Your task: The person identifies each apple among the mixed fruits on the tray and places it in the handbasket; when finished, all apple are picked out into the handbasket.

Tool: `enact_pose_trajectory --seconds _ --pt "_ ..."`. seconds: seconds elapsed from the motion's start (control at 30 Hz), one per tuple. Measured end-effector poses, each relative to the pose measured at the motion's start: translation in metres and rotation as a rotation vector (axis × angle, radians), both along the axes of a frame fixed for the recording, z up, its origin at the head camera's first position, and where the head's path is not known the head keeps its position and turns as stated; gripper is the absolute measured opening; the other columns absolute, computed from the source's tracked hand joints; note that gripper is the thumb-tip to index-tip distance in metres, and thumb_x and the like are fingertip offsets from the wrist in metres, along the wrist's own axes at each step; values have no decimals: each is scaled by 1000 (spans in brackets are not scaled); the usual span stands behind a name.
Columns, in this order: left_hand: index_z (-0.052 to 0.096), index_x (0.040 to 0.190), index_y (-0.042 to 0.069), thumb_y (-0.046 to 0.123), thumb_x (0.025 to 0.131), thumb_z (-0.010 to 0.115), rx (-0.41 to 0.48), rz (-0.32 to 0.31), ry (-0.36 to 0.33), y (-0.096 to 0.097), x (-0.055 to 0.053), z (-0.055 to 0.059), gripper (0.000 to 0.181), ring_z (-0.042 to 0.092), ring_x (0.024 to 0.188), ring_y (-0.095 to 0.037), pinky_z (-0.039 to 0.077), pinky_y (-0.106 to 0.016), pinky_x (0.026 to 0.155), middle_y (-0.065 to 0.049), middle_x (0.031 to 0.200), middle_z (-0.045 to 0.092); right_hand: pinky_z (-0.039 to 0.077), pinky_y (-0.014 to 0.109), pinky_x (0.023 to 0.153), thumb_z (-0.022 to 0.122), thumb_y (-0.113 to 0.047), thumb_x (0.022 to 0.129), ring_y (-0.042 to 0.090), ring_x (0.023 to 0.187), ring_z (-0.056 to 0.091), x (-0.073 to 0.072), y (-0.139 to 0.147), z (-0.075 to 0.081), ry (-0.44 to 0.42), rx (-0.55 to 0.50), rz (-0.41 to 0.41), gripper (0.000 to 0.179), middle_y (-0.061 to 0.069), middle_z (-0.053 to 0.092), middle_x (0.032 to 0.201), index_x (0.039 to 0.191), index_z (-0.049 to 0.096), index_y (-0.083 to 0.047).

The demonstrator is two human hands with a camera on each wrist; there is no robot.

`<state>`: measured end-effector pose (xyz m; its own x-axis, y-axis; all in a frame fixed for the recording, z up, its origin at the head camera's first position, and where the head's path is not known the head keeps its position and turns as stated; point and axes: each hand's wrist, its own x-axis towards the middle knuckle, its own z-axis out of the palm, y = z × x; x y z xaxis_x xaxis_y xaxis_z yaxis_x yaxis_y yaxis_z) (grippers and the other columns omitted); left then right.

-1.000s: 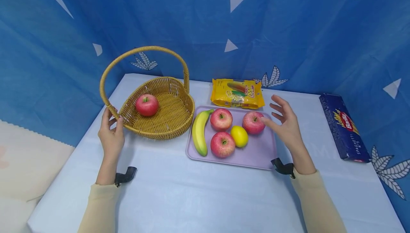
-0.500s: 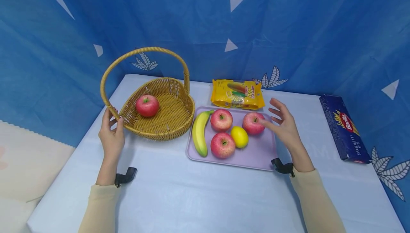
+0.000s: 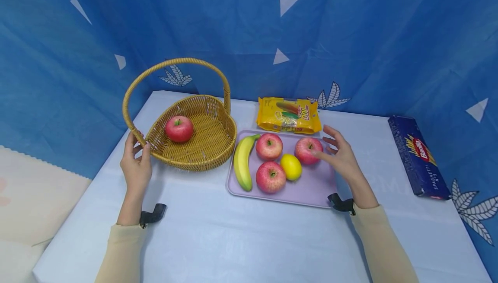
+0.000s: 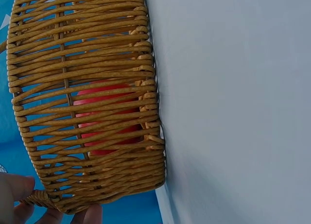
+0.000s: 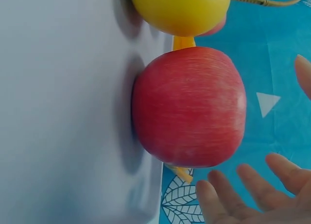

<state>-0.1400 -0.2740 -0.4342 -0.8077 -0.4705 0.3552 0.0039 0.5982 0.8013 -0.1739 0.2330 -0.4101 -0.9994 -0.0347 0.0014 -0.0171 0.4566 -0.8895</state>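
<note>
My left hand (image 3: 136, 166) grips the wicker basket (image 3: 202, 162) where its tall handle meets the rim; the left wrist view shows thumb and fingertips at that corner. Inside the basket lies a red apple (image 3: 179, 128), seen red through the weave. My right hand (image 3: 342, 157) is spread beside the right-hand apple (image 3: 308, 150) on the lilac tray (image 3: 307, 194), its thumb overlapping the fruit in the head view. In the right wrist view, the fingers (image 5: 262, 190) stand apart from that apple. Two more apples, a lemon (image 3: 291, 166) and a banana (image 3: 243, 162) share the tray.
Behind the tray lies a yellow packet (image 3: 288, 115). A dark blue spaghetti box (image 3: 419, 157) rests at the table's right side. Blue cloth (image 3: 249, 28) hangs along the back of the white table (image 3: 233, 240).
My right hand has moved slightly left and nearer to the right-hand apple. The left hand stays at the basket, and the fruit has not moved.
</note>
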Motion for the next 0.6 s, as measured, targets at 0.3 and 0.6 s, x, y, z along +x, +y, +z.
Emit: enact_pose_trajectory --seconds 0.3,0.6 --pt "38 150 23 18 102 51 -2 -14 19 0 0 -1 50 57 123 -30 45 -15 84 -9 142 52 34 57 111 76 -13 85 43 140 32 -1 -1 -3 -91 3 44 90 16 24 160 156 21 -11" --pt "39 150 24 17 102 51 11 -18 32 0 0 -2 50 57 122 -29 41 -10 80 -10 142 53 35 57 111 78 -21 83 42 139 32 -5 -1 -10 -170 55 44 92 17 25 159 156 22 -13"
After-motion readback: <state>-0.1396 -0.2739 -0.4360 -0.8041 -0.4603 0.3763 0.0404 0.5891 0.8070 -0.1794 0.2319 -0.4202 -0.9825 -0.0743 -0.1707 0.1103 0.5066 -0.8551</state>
